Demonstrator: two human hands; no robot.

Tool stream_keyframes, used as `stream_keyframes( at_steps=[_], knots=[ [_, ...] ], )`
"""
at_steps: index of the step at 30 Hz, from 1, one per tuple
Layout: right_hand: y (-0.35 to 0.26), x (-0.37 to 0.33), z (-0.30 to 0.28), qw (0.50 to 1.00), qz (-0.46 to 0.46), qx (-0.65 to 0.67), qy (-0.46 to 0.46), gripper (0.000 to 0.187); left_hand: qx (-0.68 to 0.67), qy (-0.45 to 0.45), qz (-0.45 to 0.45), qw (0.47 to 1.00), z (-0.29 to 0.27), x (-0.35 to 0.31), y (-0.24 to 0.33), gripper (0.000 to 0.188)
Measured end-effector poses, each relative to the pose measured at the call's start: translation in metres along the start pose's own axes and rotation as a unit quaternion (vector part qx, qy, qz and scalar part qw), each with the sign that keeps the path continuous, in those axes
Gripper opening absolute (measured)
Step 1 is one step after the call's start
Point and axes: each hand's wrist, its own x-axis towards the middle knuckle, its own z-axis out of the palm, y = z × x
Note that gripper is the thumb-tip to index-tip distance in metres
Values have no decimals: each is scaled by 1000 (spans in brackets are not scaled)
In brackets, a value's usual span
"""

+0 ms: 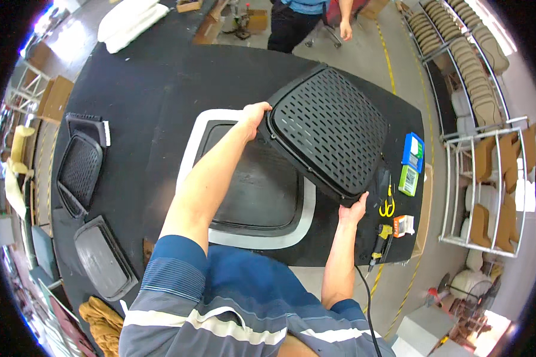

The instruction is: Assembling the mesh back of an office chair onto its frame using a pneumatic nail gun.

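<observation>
Left hand (pixel 256 119) partly closed, gripping the upper-left corner of the black perforated panel (pixel 333 116). Pale-rimmed dark panel (pixel 259 193) lies flat on the black table (pixel 143 119), below that hand and under the left forearm. Perforated panel sits between the hands: right of the left hand, beyond the right one, long axis apparently slanting upper left to lower right. Neither hand is nearer; both touch it. Right hand (pixel 354 211) partly closed on its lower corner. Yellow-handled scissors (pixel 388 205) just right of that. Hard to see: fingers under the panel, its underside, any table contact. Co-worker (pixel 304 15) cut off at top.
</observation>
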Motion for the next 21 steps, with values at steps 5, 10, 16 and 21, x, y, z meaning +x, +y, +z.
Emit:
stream_keyframes(
  at_steps=[5,10,16,21],
  knots=[
    [5,23,15,997,15,7,80,47,46,18,1,999,25,41,2,19],
    [19,60,19,994,23,53,96,46,88,1,41,995,39,85,10,16],
    [48,95,37,989,-12,26,148,45,297,48,241,923,4,66,-25,47],
    [60,100,-30,985,70,-90,132,42,297,-10,217,930,-81,-38,-91,31]
  ],
)
